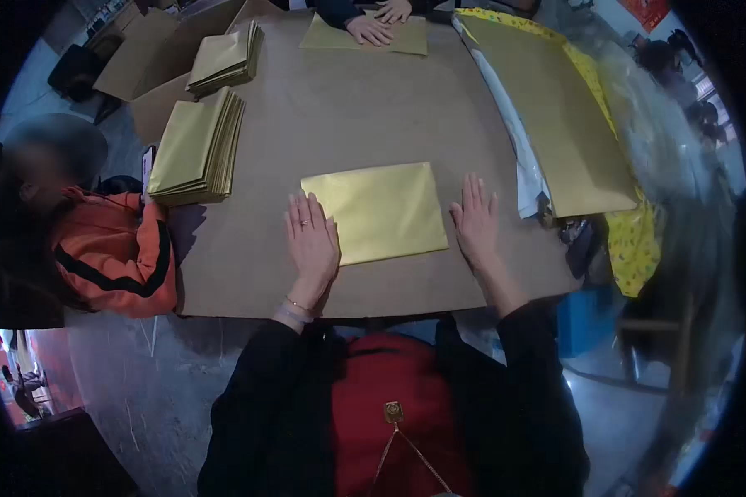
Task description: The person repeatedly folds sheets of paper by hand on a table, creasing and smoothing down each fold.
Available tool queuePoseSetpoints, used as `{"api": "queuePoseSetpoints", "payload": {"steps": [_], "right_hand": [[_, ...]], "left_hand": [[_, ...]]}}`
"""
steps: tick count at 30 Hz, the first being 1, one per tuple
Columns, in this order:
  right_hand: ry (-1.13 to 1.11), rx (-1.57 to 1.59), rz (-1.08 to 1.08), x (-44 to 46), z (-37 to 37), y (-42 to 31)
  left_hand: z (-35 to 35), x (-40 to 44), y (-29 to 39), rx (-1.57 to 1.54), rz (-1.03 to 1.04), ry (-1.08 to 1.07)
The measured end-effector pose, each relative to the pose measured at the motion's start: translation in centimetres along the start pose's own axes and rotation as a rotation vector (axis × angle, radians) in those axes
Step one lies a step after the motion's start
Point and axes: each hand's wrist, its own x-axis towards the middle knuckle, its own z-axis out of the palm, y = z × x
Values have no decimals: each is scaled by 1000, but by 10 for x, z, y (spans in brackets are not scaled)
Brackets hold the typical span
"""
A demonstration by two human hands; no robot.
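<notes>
A folded sheet of gold paper [381,211] lies flat on the brown table in front of me, slightly turned. My left hand [313,240] rests flat at its left edge, with the fingertips over the paper and a ring on one finger. On the other side, my right hand [477,219] lies flat on the table just off the paper's right edge, fingers stretched out and holding nothing.
Folded gold paper is piled in a near stack [195,149] and a far stack [224,58] at left, by a cardboard box [162,70]. Large gold sheets [555,116] lie on yellow wrapping at right. Opposite, another person's hands [377,25] press a gold sheet. Someone in an orange jacket [116,248] is at left.
</notes>
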Motion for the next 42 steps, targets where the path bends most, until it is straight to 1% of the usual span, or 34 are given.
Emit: {"api": "queuePoseSetpoints", "payload": {"steps": [2, 3, 4, 5, 6, 8, 9, 11, 12, 13, 14, 16, 17, 18, 19, 20, 21, 22, 23, 24, 26, 27, 28, 30, 31, 32, 34, 35, 36, 37, 38, 40, 41, 42], "right_hand": [[-7, 233, 108, 2, -1, 0], [20, 412, 196, 5, -8, -7], [20, 417, 195, 7, -18, -15], [-58, 652, 326, 9, -29, -22], [-135, 887, 452, 11, -35, -26], [-169, 821, 422, 11, -44, -30], [-209, 883, 481, 12, -51, -35], [-298, 1053, 644, 12, -44, -34], [-301, 1061, 643, 9, -34, -24], [-221, 1226, 677, 8, -28, -14], [-133, 1390, 706, 7, -21, -6], [-173, 1357, 773, 14, -45, 2], [-304, 1510, 843, 16, -47, 11], [-443, 1661, 907, 19, -49, 20], [-706, 1666, 774, 27, -52, 26], [-702, 1669, 769, 25, -49, 24], [-852, 1835, 714, 24, -42, 20], [-1005, 1996, 647, 26, -43, 13], [-1102, 2086, 605, 32, -41, 5], [-1099, 2088, 601, 35, -42, -6], [-1012, 2248, 519, 39, -43, -28], [-1040, 2343, 401, 43, -38, -33], [-1037, 2346, 404, 49, -42, -40], [-1003, 2281, 479, 59, -55, -54], [-888, 2175, 466, 63, -68, -63], [-902, 2174, 460, 68, -76, -68], [-819, 1909, 440, 79, -86, -81], [-773, 1836, 464, 86, -92, -88], [-803, 1842, 444, 92, -97, -94], [-735, 1680, 416, 99, -102, -99], [-662, 1524, 370, 112, -108, -110], [-428, 1515, 185, 128, -124, -136], [-301, 1485, 49, 138, -126, -149], [-313, 1492, 27, 148, -129, -160]], "left_hand": [[-12, -8, 8, -175, 206, -82], [-5, -13, 14, -190, 379, -90], [-5, -13, 24, -131, 520, -281], [-5, -15, 35, -72, 655, -474], [-5, -16, 47, -11, 662, -365], [-9, -12, 55, 241, 846, -280], [-33, 6, 64, 311, 1208, -230], [-17, 4, 60, 207, 1052, -180], [-23, 13, 61, 156, 1044, -207], [-33, 23, 64, 105, 1036, -234], [-44, 34, 62, -29, 938, -176], [-80, 69, 53, -195, 794, -245], [-102, 87, 47, -250, 717, -276], [-120, 102, 39, -471, 543, -406], [-132, 114, 30, -687, 356, -531], [-136, 124, 18, -832, 283, -572], [-139, 132, 6, -979, 207, -611], [-143, 139, -6, -976, 212, -605], [-145, 144, -17, -1001, 99, -672], [-146, 146, -25, -1024, -18, -741], [-135, 141, -38, -1052, -48, -720], [-131, 139, -45, -1078, -120, -729], [-129, 137, -47, -1103, -193, -738], [-129, 135, -53, -1078, -220, -713], [-130, 133, -57, -1055, -248, -680], [-130, 134, -62, -1054, -258, -672], [-129, 138, -71, -979, -321, -704], [-128, 139, -75, -1011, -337, -708], [-131, 140, -79, -989, -283, -711], [-136, 141, -87, -966, -232, -705], [-141, 144, -99, -1078, -162, -682], [-162, 154, -119, -1023, -37, -581], [-173, 158, -129, -1040, 26, -440], [-188, 165, -137, -934, 26, -359]]}}
